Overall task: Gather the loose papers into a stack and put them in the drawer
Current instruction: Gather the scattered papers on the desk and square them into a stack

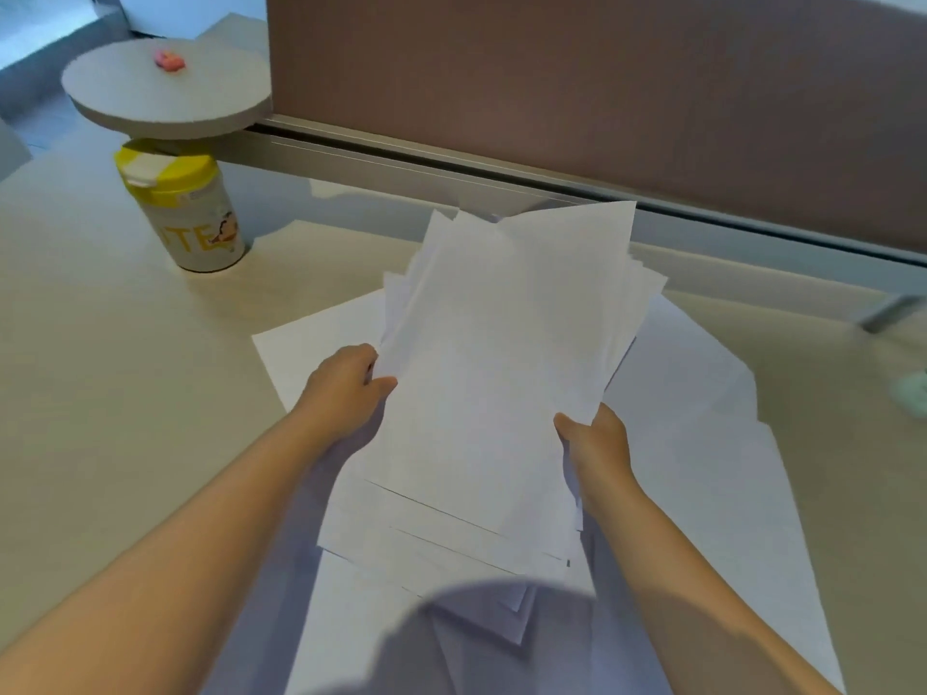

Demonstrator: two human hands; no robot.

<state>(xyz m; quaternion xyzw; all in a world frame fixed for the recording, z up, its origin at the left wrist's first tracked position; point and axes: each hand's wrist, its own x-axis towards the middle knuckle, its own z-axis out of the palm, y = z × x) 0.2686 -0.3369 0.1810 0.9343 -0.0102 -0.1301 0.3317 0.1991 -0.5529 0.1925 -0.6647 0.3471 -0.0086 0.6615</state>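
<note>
A loose bundle of white papers [501, 373] is held up above the desk, its sheets fanned and uneven at the edges. My left hand [346, 388] grips the bundle's left edge, thumb on top. My right hand [597, 448] grips its right edge, thumb on the top sheet. More white sheets [702, 443] lie spread flat on the desk [100, 343] under and to the right of the bundle. No drawer is in view.
A white canister with a yellow lid [183, 213] stands at the back left. Above it juts a round grey shelf [165, 92] with a small pink object [169, 60]. A brown partition [602, 92] closes the back. A pale green object [910, 393] sits at the right edge.
</note>
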